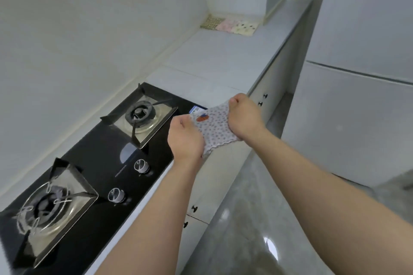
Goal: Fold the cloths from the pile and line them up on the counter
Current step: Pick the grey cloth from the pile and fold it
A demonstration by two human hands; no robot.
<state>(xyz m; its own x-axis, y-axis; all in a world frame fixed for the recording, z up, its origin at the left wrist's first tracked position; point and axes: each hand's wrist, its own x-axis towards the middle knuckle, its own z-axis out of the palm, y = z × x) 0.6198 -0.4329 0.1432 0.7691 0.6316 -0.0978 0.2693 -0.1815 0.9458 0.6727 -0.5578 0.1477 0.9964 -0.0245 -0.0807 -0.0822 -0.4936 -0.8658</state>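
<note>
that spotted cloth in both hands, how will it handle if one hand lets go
Probably floppy: the spotted cloth bunches and creases between the left hand and right hand, so a freed end would likely droop. It seems thin and light, its lower edge rippling loosely. Being soft fabric, it should not slip from a firm grip.

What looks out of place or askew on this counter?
Pale wire-like loops lie across the near burner, while the far burner has none; what they are is unclear. The folded cloths in the far corner lie in a row.
</note>
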